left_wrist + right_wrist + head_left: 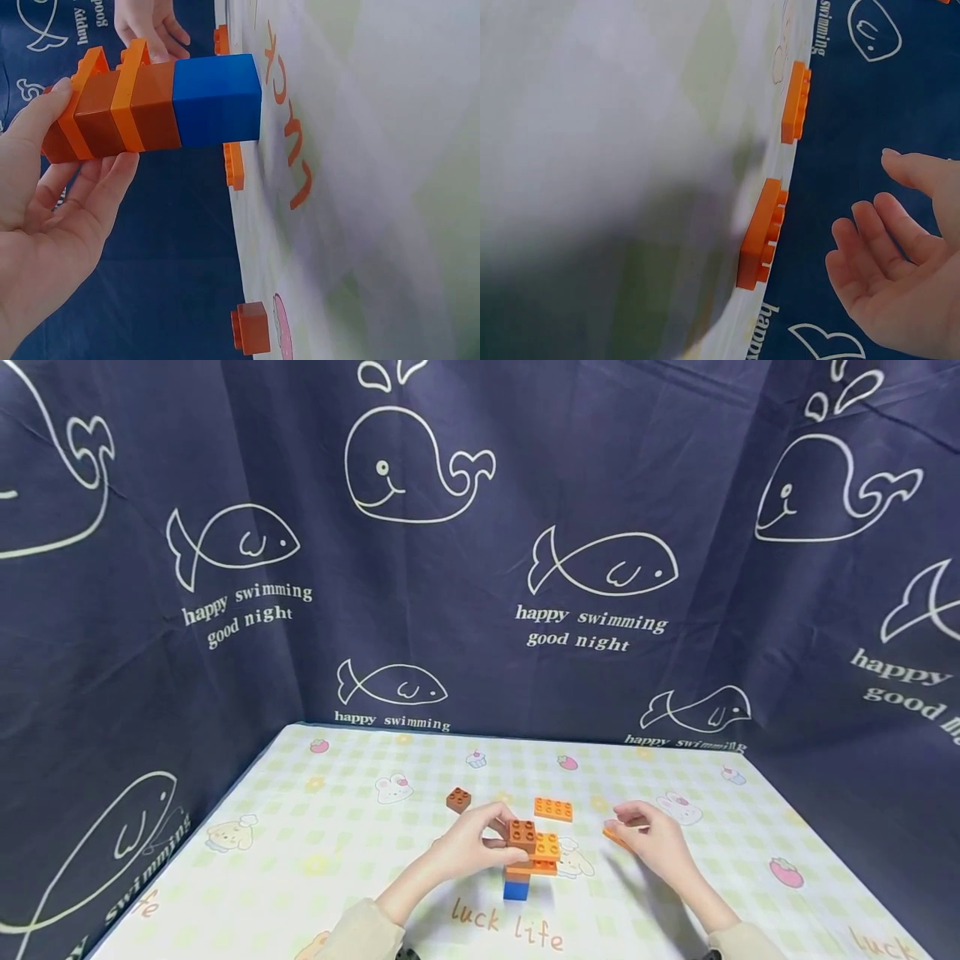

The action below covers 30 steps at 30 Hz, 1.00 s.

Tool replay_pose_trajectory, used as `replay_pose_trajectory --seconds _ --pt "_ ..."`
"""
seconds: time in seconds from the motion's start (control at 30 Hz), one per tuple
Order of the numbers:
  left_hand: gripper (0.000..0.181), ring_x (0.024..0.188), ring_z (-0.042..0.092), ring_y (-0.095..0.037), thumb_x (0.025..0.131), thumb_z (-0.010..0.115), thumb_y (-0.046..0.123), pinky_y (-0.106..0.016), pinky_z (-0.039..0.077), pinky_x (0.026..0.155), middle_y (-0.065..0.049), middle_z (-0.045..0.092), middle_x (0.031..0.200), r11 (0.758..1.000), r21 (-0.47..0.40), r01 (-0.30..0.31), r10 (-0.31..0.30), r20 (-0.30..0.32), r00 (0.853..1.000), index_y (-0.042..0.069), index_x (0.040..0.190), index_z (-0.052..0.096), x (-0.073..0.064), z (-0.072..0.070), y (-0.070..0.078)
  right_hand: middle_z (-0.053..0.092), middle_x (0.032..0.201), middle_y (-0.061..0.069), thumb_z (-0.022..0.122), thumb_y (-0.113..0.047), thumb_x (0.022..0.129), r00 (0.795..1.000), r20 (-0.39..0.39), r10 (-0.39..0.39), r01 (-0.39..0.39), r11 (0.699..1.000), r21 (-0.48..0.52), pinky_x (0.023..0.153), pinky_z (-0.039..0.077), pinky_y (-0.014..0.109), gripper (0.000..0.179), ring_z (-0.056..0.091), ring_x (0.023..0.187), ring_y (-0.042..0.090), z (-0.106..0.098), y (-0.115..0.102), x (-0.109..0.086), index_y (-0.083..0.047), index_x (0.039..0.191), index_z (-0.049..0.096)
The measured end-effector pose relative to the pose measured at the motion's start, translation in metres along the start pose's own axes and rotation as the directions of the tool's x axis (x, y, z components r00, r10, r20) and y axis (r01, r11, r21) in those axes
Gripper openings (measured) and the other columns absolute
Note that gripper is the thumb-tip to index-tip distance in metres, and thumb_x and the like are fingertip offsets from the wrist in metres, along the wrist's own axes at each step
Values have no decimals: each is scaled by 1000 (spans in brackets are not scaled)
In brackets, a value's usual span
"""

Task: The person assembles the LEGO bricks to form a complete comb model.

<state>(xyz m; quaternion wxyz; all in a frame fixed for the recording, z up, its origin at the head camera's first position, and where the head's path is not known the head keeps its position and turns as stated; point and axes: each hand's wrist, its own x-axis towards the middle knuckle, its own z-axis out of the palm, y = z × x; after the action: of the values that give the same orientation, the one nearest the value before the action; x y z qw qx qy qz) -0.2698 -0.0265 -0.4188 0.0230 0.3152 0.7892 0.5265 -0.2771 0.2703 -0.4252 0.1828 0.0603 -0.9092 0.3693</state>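
Observation:
My left hand (472, 843) grips the upper part of a tower of toy building bricks (154, 105), thumb on one side and fingers on the other. A blue brick (217, 100) forms its base on the table, with brown bricks and flat orange bricks alternating above it. The orange layers jut out to the right, and a brown brick (522, 832) tops the tower. Over a flat orange brick (761, 236) on the table hovers my right hand (652, 839). Its fingers are loosely bent and apart from that brick in the right wrist view, holding nothing.
Behind the tower, another flat orange brick (553, 809) lies studs up. A loose brown brick (458, 799) sits beyond my left hand. A patterned cloth covers the table (360, 852), and a dark blue curtain (465, 585) hangs around its back and sides.

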Motion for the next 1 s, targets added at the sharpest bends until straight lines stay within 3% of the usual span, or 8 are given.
replay_pose_trajectory --seconds 0.23,0.4,0.6,1.0 --pt "33 90 58 -3 79 76 27 -14 52 80 4 60 99 1000 29 4 -4 -3 1000 13 105 61 0 1 -2 68 92 14 74 -16 79 1000 1 -21 21 999 -50 74 54 32 28 64 84 27 -4 6 2 2 99 66" --pt "41 88 57 -1 79 75 31 -13 52 80 6 60 97 997 76 -3 4 -1 1000 9 112 64 -1 1 -2 68 93 15 73 -15 79 1000 24 -5 7 997 -76 78 53 38 28 63 87 29 -5 12 4 3 99 66" --pt "39 88 56 0 79 75 33 -13 52 80 9 59 93 995 101 16 -16 -6 1000 11 110 65 -2 0 0 66 96 19 73 -15 80 997 67 30 -24 996 -88 84 51 48 32 62 91 34 -6 19 5 5 103 64" --pt "36 90 57 -2 79 75 32 -17 52 83 8 59 92 998 62 23 -23 4 1000 13 108 64 -1 -1 2 66 96 21 74 -18 79 987 127 99 -80 986 -147 81 52 46 36 62 90 33 -5 23 9 7 103 63"
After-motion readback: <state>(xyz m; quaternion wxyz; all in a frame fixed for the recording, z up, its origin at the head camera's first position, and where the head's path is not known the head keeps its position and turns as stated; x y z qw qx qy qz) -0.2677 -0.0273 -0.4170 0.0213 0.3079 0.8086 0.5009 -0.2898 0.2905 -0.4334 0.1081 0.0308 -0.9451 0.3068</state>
